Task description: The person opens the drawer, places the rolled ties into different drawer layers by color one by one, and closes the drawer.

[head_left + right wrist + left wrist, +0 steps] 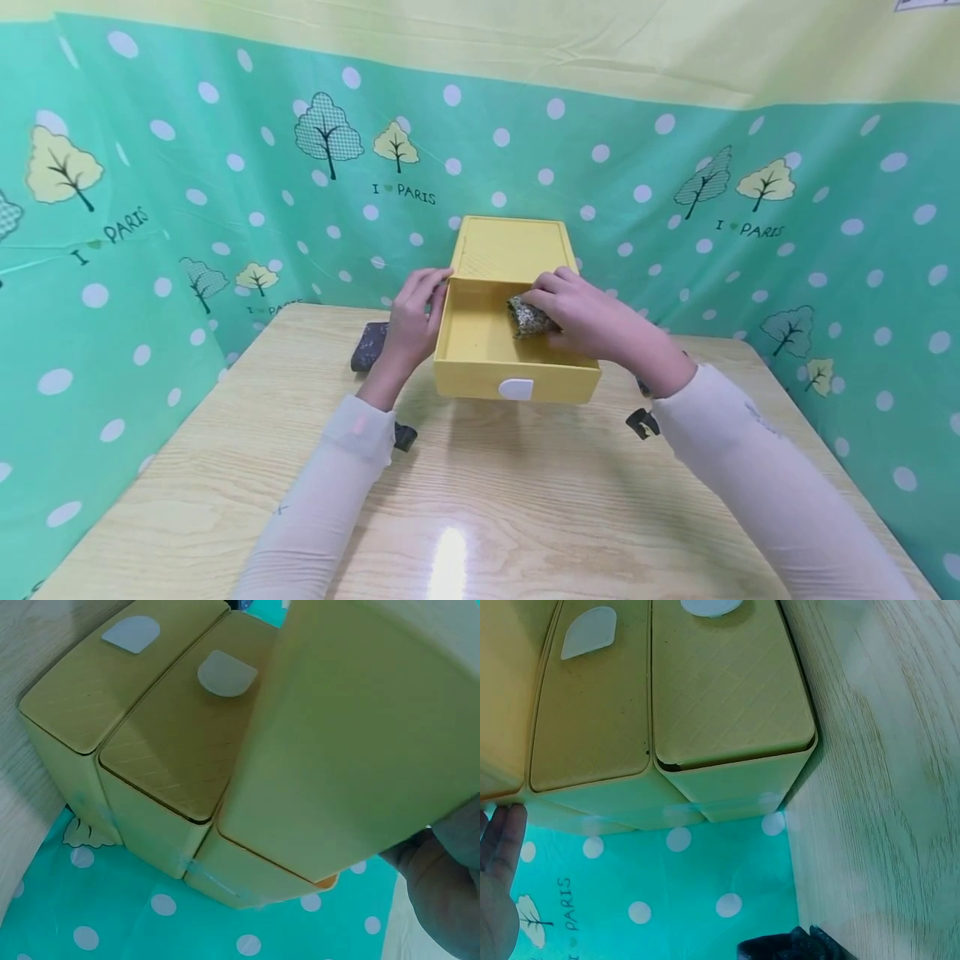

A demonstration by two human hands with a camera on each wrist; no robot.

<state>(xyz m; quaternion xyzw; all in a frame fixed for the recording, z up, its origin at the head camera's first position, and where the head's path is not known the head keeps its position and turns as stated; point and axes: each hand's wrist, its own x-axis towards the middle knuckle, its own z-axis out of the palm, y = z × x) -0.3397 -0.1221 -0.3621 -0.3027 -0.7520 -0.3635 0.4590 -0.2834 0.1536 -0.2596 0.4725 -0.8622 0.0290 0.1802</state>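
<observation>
A small patterned cloth bundle point(528, 317) is pinched by the right hand point(585, 317), fingers curled round it, inside the pulled-out yellow drawer point(480, 371). The drawer unit's top left edge is touched by the left hand point(412, 321), fingers pretty relaxed. Everything's sat on a wooden table point(480, 500); another dark bundle point(369, 346) is parked just left.

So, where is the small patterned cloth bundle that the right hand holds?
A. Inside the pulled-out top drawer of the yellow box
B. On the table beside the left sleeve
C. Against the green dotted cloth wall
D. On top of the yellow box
A: in the head view the right hand holds the patterned bundle inside the open top drawer of the yellow box, while the left hand rests on the drawer's left edge.
</observation>
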